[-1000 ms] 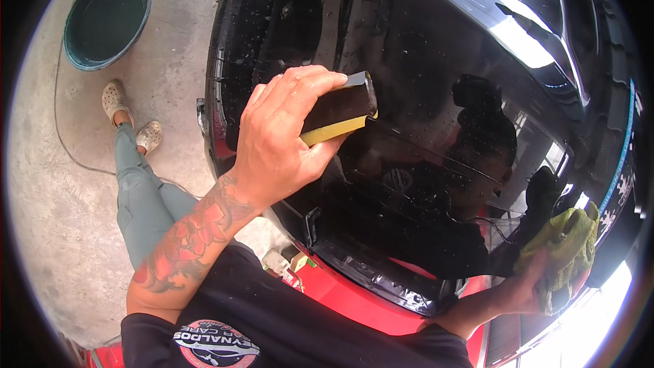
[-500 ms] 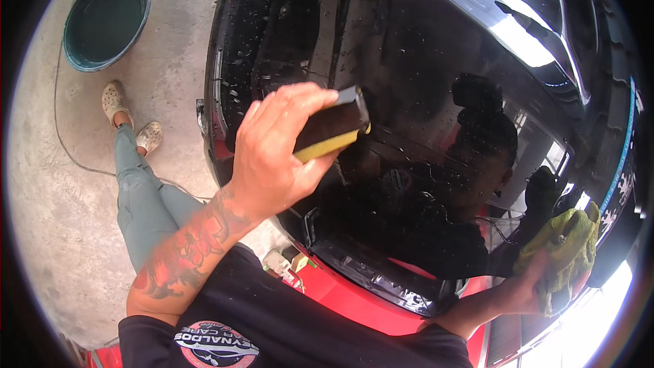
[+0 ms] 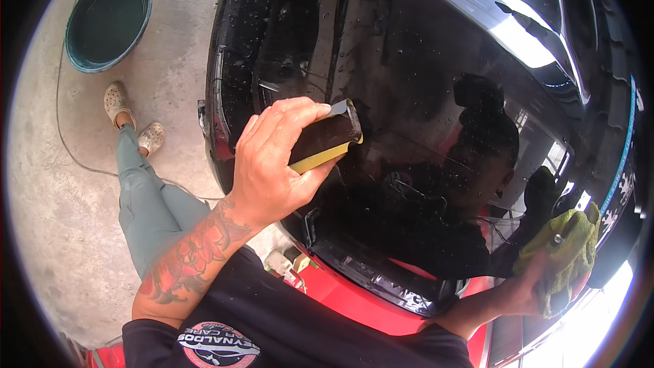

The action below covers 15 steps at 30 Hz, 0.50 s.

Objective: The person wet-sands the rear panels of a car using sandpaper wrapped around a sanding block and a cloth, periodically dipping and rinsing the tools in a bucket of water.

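Observation:
My left hand (image 3: 276,153) grips a rectangular block (image 3: 323,135) with a dark middle, a yellow lower edge and a grey upper edge, held over a glossy black curved vehicle panel (image 3: 398,61) dotted with water drops; whether it touches the surface I cannot tell. Fingers and thumb are wrapped round the block's sides. At the lower right, my right hand (image 3: 528,279) is closed on a crumpled yellow-green cloth (image 3: 565,245), which lies against the panel's right part and hides much of the fingers. Reflections of me show in the black surface.
A dark green round basin (image 3: 107,20) sits on the concrete floor (image 3: 61,232) at upper left, beside a thin cord (image 3: 88,167). My legs in grey-green trousers (image 3: 146,211) stand left of the vehicle. A red surface (image 3: 340,296) with small items (image 3: 286,266) lies below the black panel.
My left hand and the block have moved down toward my body and slightly left across the panel. My right hand and the cloth have stayed about where they were.

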Each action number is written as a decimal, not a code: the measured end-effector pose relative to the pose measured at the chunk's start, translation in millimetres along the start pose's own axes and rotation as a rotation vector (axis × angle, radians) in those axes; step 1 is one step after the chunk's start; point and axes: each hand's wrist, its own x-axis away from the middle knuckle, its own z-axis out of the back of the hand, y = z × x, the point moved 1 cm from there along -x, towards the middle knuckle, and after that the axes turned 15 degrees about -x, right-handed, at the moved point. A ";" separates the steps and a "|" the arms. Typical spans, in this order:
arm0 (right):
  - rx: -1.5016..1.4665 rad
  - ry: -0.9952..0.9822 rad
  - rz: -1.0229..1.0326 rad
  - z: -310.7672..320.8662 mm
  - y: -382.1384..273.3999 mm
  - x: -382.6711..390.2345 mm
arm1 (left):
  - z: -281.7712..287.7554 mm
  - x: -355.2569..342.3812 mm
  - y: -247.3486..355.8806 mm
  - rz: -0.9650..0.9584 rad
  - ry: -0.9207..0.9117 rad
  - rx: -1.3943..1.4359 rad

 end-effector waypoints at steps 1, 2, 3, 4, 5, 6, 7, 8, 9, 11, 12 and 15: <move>0.047 0.022 0.000 0.3 -0.1 -0.1 | 0.3 -0.1 -0.8 -0.005 -0.006 -0.008; 0.029 -0.006 0.004 -0.1 -0.1 -0.1 | -2.0 -3.3 -4.0 -0.023 0.021 -0.015; 0.025 -0.004 0.011 0.0 -0.2 -0.2 | -3.7 -6.7 -7.9 -0.018 0.003 -0.047; 0.052 0.021 0.015 0.2 -0.1 -0.2 | -5.3 -9.6 -11.2 -0.054 0.027 -0.037; 0.023 -0.002 0.020 0.1 0.1 -0.2 | -6.2 -10.8 -13.8 -0.007 -0.017 -0.053; 0.029 -0.004 0.017 0.2 0.4 -0.1 | -5.6 -10.5 -14.0 -0.068 0.031 -0.037; 0.058 0.018 0.003 0.7 1.0 0.1 | -4.7 -9.2 -13.9 -0.061 0.018 -0.030; 0.034 -0.006 0.013 0.7 1.2 0.4 | -3.7 -7.3 -13.4 -0.029 -0.015 -0.031; 0.023 -0.003 0.006 1.1 1.8 0.8 | -2.4 -5.6 -11.8 -0.053 0.005 -0.024; 0.013 0.000 -0.001 1.8 2.5 1.9 | -1.2 -3.9 -10.0 -0.023 -0.002 -0.013; 0.011 -0.001 0.000 2.0 2.8 2.4 | -1.1 -5.0 -9.4 -0.076 0.034 0.002; 0.017 0.009 -0.026 2.9 3.1 3.7 | -5.1 -13.6 -13.0 -0.045 0.008 -0.061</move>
